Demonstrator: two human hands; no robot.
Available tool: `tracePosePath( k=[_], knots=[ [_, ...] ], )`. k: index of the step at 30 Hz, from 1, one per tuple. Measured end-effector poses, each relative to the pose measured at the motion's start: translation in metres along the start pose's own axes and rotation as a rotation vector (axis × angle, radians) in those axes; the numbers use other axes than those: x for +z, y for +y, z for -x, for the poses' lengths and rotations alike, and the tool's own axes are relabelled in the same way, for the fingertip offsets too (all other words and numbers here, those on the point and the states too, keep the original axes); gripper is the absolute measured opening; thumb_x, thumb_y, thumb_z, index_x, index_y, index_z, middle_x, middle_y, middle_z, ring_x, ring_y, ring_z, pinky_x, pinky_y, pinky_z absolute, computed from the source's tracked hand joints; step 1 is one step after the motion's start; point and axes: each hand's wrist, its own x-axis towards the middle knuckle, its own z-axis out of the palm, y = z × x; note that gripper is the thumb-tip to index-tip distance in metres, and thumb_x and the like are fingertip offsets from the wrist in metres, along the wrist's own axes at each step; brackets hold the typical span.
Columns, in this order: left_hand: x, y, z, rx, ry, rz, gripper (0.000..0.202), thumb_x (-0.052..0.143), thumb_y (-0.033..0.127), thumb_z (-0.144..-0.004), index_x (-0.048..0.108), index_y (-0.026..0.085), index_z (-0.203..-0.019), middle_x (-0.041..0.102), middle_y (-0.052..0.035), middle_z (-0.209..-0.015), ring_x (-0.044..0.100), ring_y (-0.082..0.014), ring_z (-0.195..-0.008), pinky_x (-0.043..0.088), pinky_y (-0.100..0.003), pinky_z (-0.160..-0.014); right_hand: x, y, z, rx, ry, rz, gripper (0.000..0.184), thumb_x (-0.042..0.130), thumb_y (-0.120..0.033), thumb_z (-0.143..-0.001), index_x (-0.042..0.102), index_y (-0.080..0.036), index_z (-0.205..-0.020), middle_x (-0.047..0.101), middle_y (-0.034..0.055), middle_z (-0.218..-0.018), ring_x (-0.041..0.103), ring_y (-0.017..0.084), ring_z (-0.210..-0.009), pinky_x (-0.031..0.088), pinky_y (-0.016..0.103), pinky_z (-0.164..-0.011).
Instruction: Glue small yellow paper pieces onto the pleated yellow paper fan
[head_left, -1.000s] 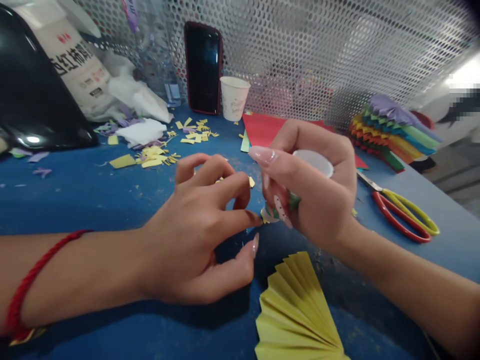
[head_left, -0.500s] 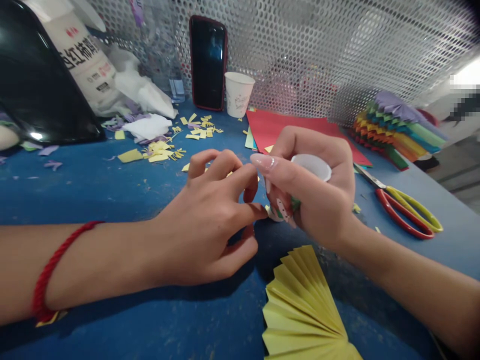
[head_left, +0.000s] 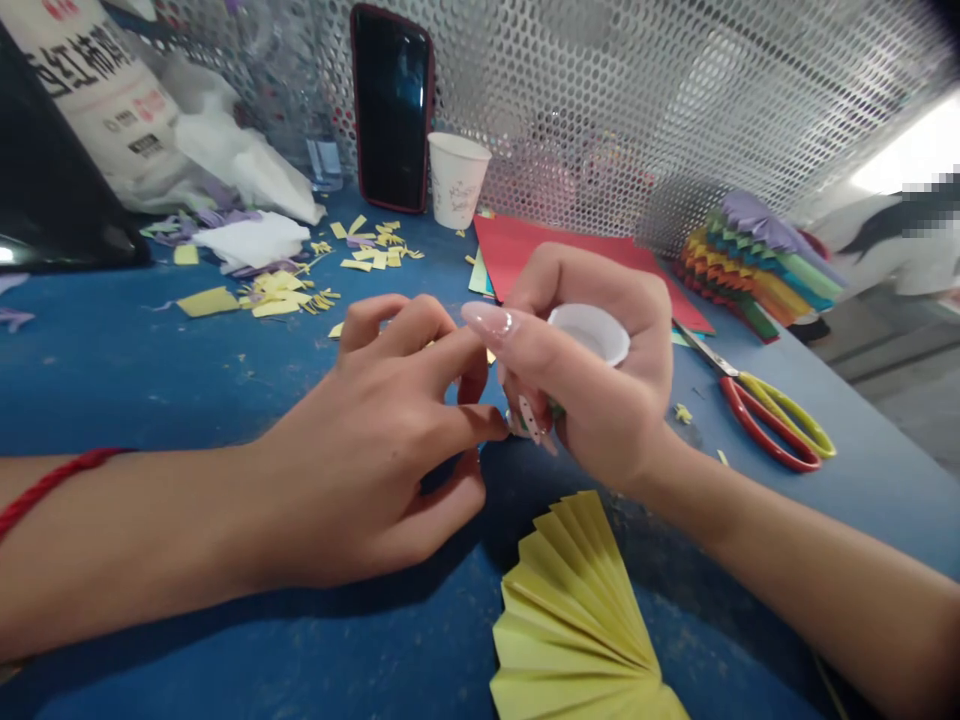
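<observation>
My right hand [head_left: 600, 370] is closed around a white-and-green tube [head_left: 590, 335] with a round, hollow white end facing up. Most of the tube is hidden by the fingers and palm. My left hand [head_left: 397, 440] is beside it, fingers bent, with fingertips at the tube's lower end; part of their hold is out of sight. Below my hands, a yellow pleated paper fan [head_left: 574, 610] lies spread on the blue table [head_left: 247, 660].
Scissors [head_left: 772, 420] with red and yellow handles lie at right. Behind are red paper [head_left: 525, 240], a paper cup [head_left: 457, 180], a phone [head_left: 394, 110] standing upright, and yellow paper scraps [head_left: 277, 290]. Colourful folded paper [head_left: 757, 260] sits at far right by a perforated metal panel [head_left: 637, 110].
The view has shifted, so everything appears farther left. Both hands keep nearly the same pose around the tube, and the fan lies as before.
</observation>
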Motion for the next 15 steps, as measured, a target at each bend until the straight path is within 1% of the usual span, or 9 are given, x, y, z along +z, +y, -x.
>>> tracePosePath(
  k=[3, 7, 9, 13, 15],
  knots=[
    [0.001, 0.001, 0.0, -0.009, 0.022, -0.011, 0.016, 0.053, 0.025, -0.089, 0.068, 0.026, -0.084, 0.062, -0.0077, -0.094, 0.048, -0.0309, -0.095, 0.033, -0.051, -0.086, 0.001, 0.0, 0.001, -0.043, 0.033, 0.032, 0.033, 0.064, -0.016, -0.082, 0.045, -0.022, -0.056, 0.047, -0.0072, -0.047, 0.037, 0.007, -0.037, 0.031, 0.025, -0.04],
    [0.001, 0.001, 0.0, -0.037, 0.015, 0.003, 0.02, 0.051, 0.024, -0.092, 0.069, 0.024, -0.085, 0.063, -0.0077, -0.096, 0.048, -0.0303, -0.096, 0.031, -0.049, -0.086, 0.002, -0.007, 0.0, 0.04, -0.01, 0.055, 0.036, 0.063, -0.013, -0.079, 0.04, -0.022, -0.053, 0.046, -0.0062, -0.048, 0.039, 0.008, -0.043, 0.034, 0.023, -0.042],
    [0.0, 0.001, 0.0, -0.026, 0.001, 0.006, 0.019, 0.052, 0.024, -0.092, 0.069, 0.024, -0.084, 0.063, -0.0077, -0.096, 0.049, -0.0297, -0.096, 0.031, -0.05, -0.088, 0.001, -0.013, -0.001, 0.061, -0.012, 0.06, 0.036, 0.063, -0.012, -0.078, 0.04, -0.021, -0.052, 0.044, -0.0064, -0.049, 0.04, 0.008, -0.044, 0.035, 0.022, -0.042],
    [-0.003, 0.003, -0.001, -0.054, -0.043, 0.016, 0.023, 0.052, 0.023, -0.092, 0.073, 0.023, -0.084, 0.061, -0.0081, -0.1, 0.048, -0.0279, -0.097, 0.032, -0.051, -0.09, -0.004, -0.026, -0.007, -0.001, 0.027, 0.079, 0.032, 0.063, -0.013, -0.081, 0.046, -0.021, -0.055, 0.046, -0.0084, -0.048, 0.038, 0.005, -0.036, 0.032, 0.023, -0.037],
    [-0.003, 0.005, -0.002, -0.093, -0.06, 0.018, 0.025, 0.051, 0.022, -0.093, 0.075, 0.024, -0.086, 0.06, -0.0074, -0.096, 0.047, -0.0264, -0.095, 0.032, -0.05, -0.091, -0.008, -0.033, -0.011, -0.046, 0.032, 0.163, 0.033, 0.065, -0.015, -0.083, 0.048, -0.021, -0.056, 0.045, -0.0097, -0.045, 0.037, 0.006, -0.035, 0.034, 0.023, -0.038]
  ],
)
